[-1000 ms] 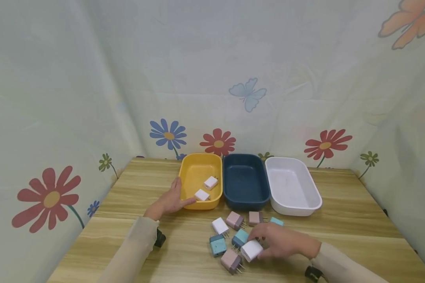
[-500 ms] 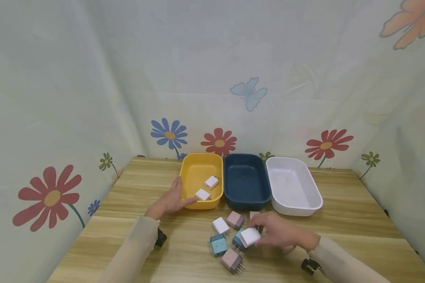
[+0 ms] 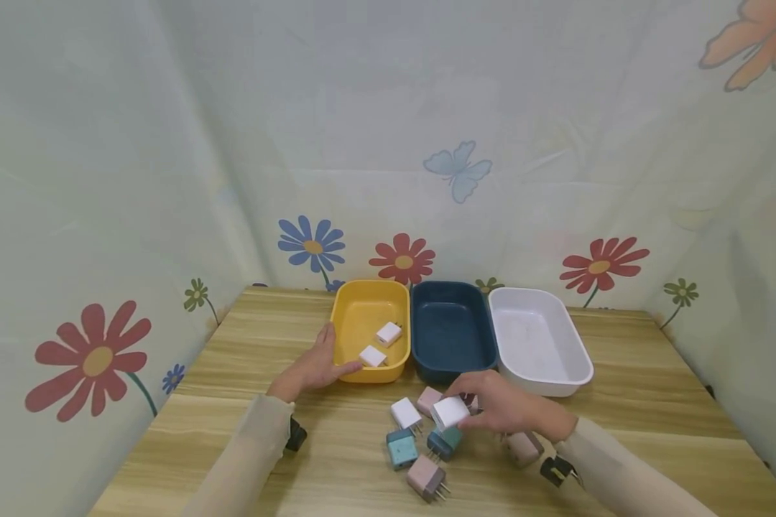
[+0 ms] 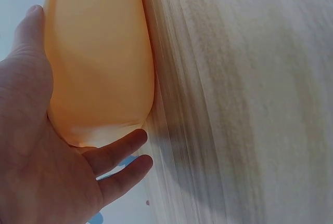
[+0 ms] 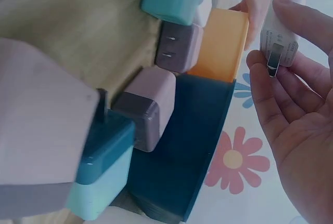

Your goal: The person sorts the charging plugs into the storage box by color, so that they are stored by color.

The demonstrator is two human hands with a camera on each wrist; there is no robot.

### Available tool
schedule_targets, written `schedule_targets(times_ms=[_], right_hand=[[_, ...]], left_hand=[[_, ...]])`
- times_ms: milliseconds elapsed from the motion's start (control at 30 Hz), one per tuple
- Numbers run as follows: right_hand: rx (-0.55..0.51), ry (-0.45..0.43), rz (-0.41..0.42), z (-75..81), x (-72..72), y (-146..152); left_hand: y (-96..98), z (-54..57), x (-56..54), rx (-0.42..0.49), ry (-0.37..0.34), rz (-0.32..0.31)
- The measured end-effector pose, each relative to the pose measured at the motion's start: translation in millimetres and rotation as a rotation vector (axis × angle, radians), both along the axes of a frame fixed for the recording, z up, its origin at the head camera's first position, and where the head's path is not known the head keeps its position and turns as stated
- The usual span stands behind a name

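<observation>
My right hand (image 3: 507,406) pinches a white USB charger plug (image 3: 450,413) between thumb and fingers, held above the loose chargers. In the right wrist view its metal prong shows below the white charger body (image 5: 281,29). My left hand (image 3: 310,366) rests against the near left corner of the yellow bin (image 3: 356,312), its thumb at the front rim and other fingers along the outer side. Inside that bin lie two white chargers (image 3: 373,356). Beneath and around my right hand are a white charger (image 3: 406,413), teal chargers (image 3: 402,449) and pink chargers (image 3: 425,476).
Right of the yellow bin stand a dark blue bin (image 3: 453,323) and a white bin (image 3: 537,337), side by side. A wooden table (image 3: 278,316) carries everything. Behind it hangs a flowered cloth (image 3: 362,108). One pink charger (image 3: 525,449) lies under my right wrist.
My right hand has lifted the white charger from the pile and moved it up and slightly left, toward the bins. The left hand stays at the yellow bin.
</observation>
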State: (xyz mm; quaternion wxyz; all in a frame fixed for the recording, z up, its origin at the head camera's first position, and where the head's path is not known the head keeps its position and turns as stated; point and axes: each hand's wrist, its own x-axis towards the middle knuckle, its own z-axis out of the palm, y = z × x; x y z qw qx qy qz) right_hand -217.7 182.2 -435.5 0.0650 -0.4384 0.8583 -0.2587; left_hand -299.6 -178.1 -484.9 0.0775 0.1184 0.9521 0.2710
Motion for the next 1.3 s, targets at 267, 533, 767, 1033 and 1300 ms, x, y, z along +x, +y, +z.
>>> schedule_targets(times_ms=[267,533,767,1033,1300], right_hand=[[-0.022,0.047,-0.022,7.7,-9.3,-7.9],[-0.011,0.014,-0.09,13.0,-17.9,-15.3],[-0.018,0.029,-0.139,17.5,-28.8,-23.9],[-0.007,0.048,-0.198,23.7,-42.4,-32.7],[-0.03,0.004,-0.251,26.2,-57.4,-41.0]], left_hand=[[0.2,1.3,1.2,0.021,-0.007,0.007],[-0.7,0.3,3.0,-0.014,0.014,-0.004],[-1.2,3.5,5.0,-0.037,0.021,-0.008],[0.6,3.0,4.5,-0.026,0.011,0.002],[-0.3,4.3,5.1,-0.026,0.027,-0.004]])
